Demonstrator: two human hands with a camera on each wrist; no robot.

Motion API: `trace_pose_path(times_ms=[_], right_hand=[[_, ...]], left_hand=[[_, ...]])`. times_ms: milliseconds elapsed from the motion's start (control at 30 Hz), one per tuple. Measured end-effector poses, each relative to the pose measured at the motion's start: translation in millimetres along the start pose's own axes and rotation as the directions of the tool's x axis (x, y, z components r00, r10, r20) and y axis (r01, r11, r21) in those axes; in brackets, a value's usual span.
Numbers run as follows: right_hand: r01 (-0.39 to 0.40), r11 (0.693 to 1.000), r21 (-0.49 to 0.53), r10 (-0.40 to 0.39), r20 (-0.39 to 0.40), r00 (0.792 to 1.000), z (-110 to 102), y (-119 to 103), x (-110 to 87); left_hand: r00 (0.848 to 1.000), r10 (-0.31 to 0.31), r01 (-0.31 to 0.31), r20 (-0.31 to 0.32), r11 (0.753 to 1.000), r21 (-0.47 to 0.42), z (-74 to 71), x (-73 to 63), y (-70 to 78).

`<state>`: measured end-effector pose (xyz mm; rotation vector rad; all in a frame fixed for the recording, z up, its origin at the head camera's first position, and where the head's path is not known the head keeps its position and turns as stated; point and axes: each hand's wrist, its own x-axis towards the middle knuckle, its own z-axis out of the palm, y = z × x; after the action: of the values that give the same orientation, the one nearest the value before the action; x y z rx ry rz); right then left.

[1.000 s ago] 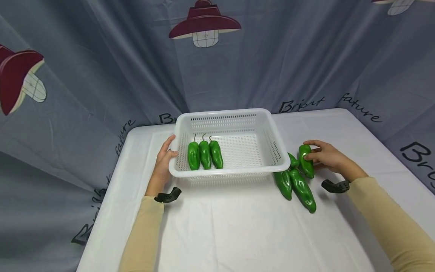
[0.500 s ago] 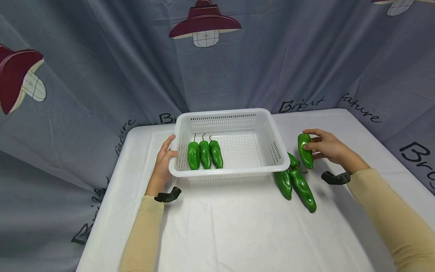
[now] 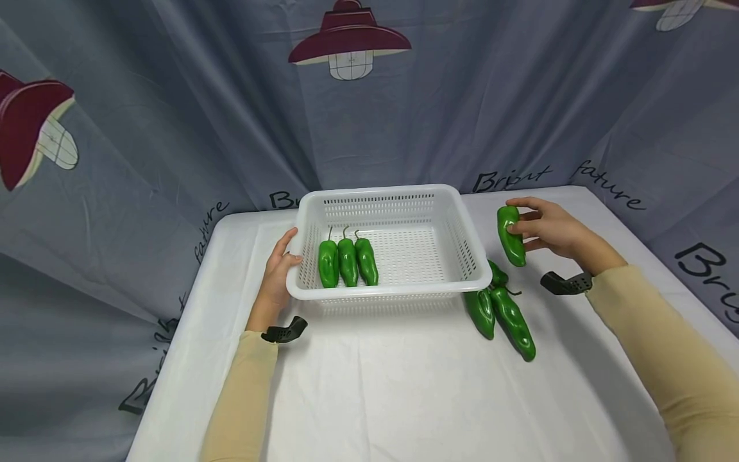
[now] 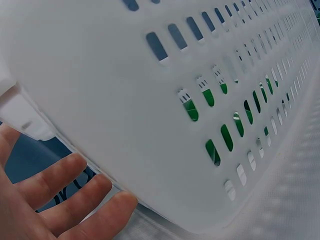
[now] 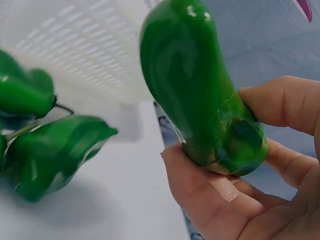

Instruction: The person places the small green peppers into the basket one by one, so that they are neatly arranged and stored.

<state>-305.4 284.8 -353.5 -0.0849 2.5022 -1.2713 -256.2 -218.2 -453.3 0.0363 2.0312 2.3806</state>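
Observation:
My right hand (image 3: 551, 230) grips a glossy green pepper (image 3: 509, 236), held up off the table to the right of the basket. In the right wrist view, thumb and fingers pinch the stem end of this pepper (image 5: 187, 80). My left hand (image 3: 277, 277) holds the left end of a white perforated plastic basket (image 3: 389, 292); in the left wrist view its fingers (image 4: 102, 212) touch the outer side under the rim. Inside the basket three green peppers (image 3: 348, 262) lie side by side at the left, stems pointing away.
At the basket's right front corner lie more green peppers (image 3: 514, 324), one partly hidden behind the corner. A white cloth (image 3: 369, 385) covers the table. Behind and beside it hangs a grey-blue curtain (image 3: 248, 96) printed with lamps.
My right hand has lifted one pepper away from the pile, moving it up, away from me and slightly left. My left hand and the basket have stayed in place.

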Motion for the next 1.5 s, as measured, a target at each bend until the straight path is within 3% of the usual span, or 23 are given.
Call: trace_pose_path(times_ms=[433,900,1500], right_hand=[[0.042,0.999,0.031,-0.041,-0.011,0.999,14,-47,17.3],[0.033,0.995,0.098,-0.042,0.084,0.996,59,-80,49.5],[-0.001,0.984,0.178,-0.035,0.196,0.980,116,-95,80.8]], left_hand=[[1.000,0.003,-0.002,-0.015,0.999,0.039,-1.2,-0.4,-0.8],[1.000,0.008,-0.008,0.010,1.000,0.020,-3.3,2.0,-2.6],[1.000,0.010,-0.010,0.008,1.000,-0.015,-3.4,3.2,-3.8]])
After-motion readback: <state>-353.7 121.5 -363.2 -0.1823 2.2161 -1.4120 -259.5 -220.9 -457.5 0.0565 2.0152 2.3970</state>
